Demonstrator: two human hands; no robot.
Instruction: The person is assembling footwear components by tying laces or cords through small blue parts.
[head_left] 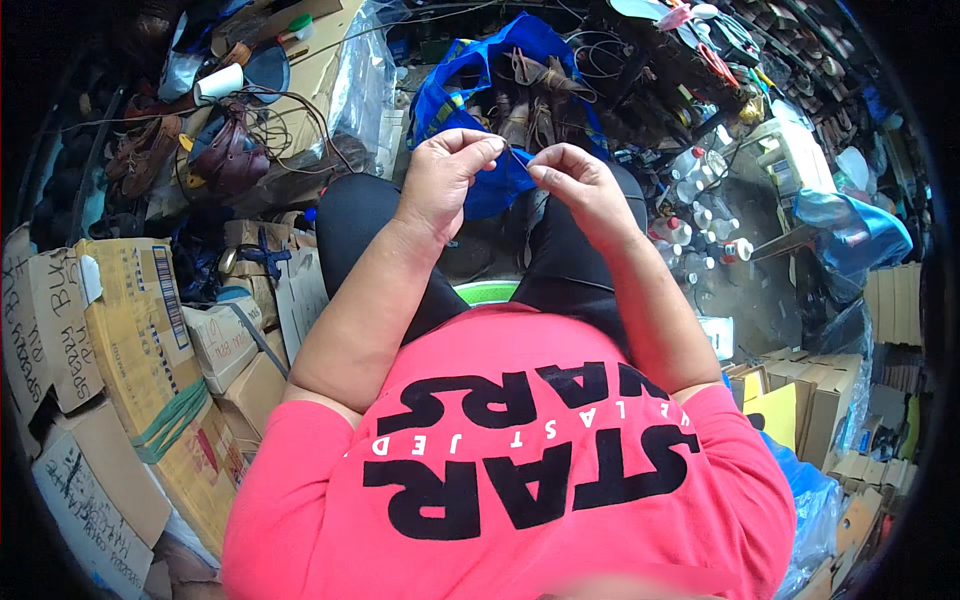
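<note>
My left hand point(446, 178) is closed, thumb and forefinger pinched together in front of my knees. A short way to its right, my right hand point(590, 192) makes a similar pinch. Between the two sets of fingertips runs a thin dark strand point(517, 157), too fine to tell whether it is thread, cord or wire. Just beyond my hands stands an open blue bag point(432, 92). Inside it are several brown pieces point(516, 118) that look like leather shoes or shoe parts.
Cardboard boxes point(135, 320) are stacked at my left. A worktable point(325, 50) at the far left carries a white cup point(218, 84), dark red leather point(232, 152) and loose cords. Several clear bottles point(672, 232) stand on the floor at right, near a blue plastic sheet point(855, 228).
</note>
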